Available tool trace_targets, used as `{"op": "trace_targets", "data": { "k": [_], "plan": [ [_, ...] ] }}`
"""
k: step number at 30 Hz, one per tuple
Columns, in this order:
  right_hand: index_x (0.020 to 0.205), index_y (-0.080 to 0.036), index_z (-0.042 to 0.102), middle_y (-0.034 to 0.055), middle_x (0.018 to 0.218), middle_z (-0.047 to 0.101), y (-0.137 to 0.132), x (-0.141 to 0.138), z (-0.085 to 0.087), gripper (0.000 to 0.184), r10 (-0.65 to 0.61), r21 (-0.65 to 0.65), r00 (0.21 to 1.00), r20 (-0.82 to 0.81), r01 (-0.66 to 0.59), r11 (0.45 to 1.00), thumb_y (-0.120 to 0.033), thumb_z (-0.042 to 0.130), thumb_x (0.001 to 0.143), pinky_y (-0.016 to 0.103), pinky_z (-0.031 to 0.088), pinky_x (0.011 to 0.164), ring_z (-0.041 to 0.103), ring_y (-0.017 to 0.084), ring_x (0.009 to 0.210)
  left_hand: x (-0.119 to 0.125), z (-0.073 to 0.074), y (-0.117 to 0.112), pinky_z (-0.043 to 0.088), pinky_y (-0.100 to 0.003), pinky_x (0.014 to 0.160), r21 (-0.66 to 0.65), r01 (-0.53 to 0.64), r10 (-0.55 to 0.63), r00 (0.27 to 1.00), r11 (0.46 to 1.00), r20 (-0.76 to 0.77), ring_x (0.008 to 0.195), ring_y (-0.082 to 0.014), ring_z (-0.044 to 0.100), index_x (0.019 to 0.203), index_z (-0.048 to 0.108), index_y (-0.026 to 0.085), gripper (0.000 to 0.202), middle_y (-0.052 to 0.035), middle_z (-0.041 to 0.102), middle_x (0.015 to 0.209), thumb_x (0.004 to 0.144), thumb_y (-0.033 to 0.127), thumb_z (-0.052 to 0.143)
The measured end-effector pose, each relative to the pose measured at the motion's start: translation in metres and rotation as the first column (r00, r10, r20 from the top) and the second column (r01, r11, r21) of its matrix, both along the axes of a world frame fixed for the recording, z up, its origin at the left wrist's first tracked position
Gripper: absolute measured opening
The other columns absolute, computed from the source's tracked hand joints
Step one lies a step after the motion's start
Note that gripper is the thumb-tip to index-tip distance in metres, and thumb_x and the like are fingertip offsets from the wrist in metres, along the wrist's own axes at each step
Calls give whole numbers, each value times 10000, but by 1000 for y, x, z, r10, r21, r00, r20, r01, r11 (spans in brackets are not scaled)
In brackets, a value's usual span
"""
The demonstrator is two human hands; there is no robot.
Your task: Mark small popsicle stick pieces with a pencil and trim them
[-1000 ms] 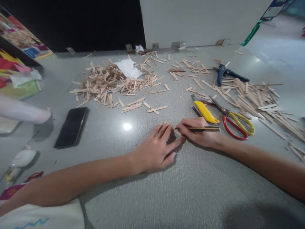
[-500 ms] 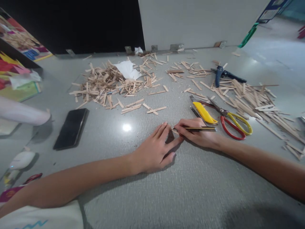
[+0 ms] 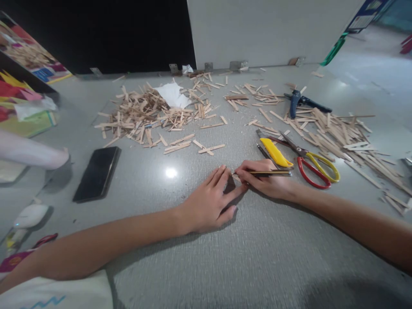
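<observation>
My left hand [image 3: 210, 201] lies flat on the grey table [image 3: 257, 257], fingers stretched out and pressing down a small wooden stick piece that is mostly hidden under the fingertips. My right hand [image 3: 265, 178] is closed around a dark pencil [image 3: 272, 173], whose tip meets the stick piece just beside my left index finger. A yellow utility knife [image 3: 276, 152] and red-and-yellow scissors [image 3: 313, 165] lie right behind my right hand.
Heaps of cut wooden sticks spread at the back left [image 3: 144, 113] and along the right [image 3: 341, 133]. A blue glue gun [image 3: 298, 101] lies at the back right, a black phone [image 3: 97, 171] at the left. Another person's arm [image 3: 28, 152] rests at the far left.
Both hands stay in place; my right hand and pencil have shifted very slightly left. The view has drifted a little.
</observation>
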State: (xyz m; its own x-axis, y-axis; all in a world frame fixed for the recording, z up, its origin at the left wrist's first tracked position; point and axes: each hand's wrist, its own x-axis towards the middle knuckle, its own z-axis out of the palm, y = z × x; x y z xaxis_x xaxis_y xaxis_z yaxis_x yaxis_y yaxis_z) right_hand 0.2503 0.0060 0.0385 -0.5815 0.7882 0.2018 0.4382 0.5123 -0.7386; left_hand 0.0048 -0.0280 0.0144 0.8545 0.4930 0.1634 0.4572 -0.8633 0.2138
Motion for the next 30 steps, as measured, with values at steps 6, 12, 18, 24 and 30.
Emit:
{"op": "trace_targets", "data": {
  "k": [6, 12, 18, 24, 30],
  "plan": [
    [897, -180, 665, -6, 701, 667, 0, -1, 2, 310, 17, -15, 1000, 14, -16, 1000, -349, 519, 1111, 250, 414, 610, 571, 113, 605, 0, -1, 0, 365, -713, 1252, -6, -2, 2, 1000, 1000, -5, 1578, -513, 354, 1619, 466, 166, 574, -275, 390, 1649, 1088, 382, 501],
    [919, -179, 678, -4, 713, 660, 0, -1, 1, 321, 11, 1, 1000, 21, -11, 1000, -376, 519, 1116, 255, 423, 622, 559, 119, 613, 0, -2, 1, 360, -710, 1261, -15, -10, 10, 1000, 1000, 5, 1597, -477, 335, 1643, 433, 210, 595, -229, 412, 1657, 1081, 387, 509],
    [897, -175, 667, -9, 701, 640, 0, -1, -2, 323, -13, -12, 1000, 9, 13, 1000, -363, 518, 1113, 246, 416, 614, 552, 112, 615, 0, -1, 0, 356, -704, 1267, -14, -12, 12, 1000, 1000, -15, 1597, -477, 334, 1659, 416, 211, 607, -218, 424, 1651, 1084, 387, 506],
    [863, -179, 634, -6, 724, 611, -1, 0, -3, 337, -17, 43, 999, 45, 15, 999, -337, 483, 1120, 251, 399, 617, 510, 109, 620, -1, -1, 0, 364, -730, 1247, -3, -1, 1, 1000, 1000, -1, 1583, -505, 349, 1658, 416, 180, 601, -263, 399, 1654, 1095, 381, 483],
    [837, -191, 592, -13, 703, 585, -1, -1, -3, 329, -19, 67, 998, 67, 15, 998, -302, 467, 1120, 257, 378, 596, 486, 109, 600, -1, -3, 0, 357, -727, 1254, -18, -5, 6, 1000, 1000, 17, 1588, -497, 343, 1652, 424, 184, 604, -256, 397, 1663, 1085, 378, 497]
  ]
}}
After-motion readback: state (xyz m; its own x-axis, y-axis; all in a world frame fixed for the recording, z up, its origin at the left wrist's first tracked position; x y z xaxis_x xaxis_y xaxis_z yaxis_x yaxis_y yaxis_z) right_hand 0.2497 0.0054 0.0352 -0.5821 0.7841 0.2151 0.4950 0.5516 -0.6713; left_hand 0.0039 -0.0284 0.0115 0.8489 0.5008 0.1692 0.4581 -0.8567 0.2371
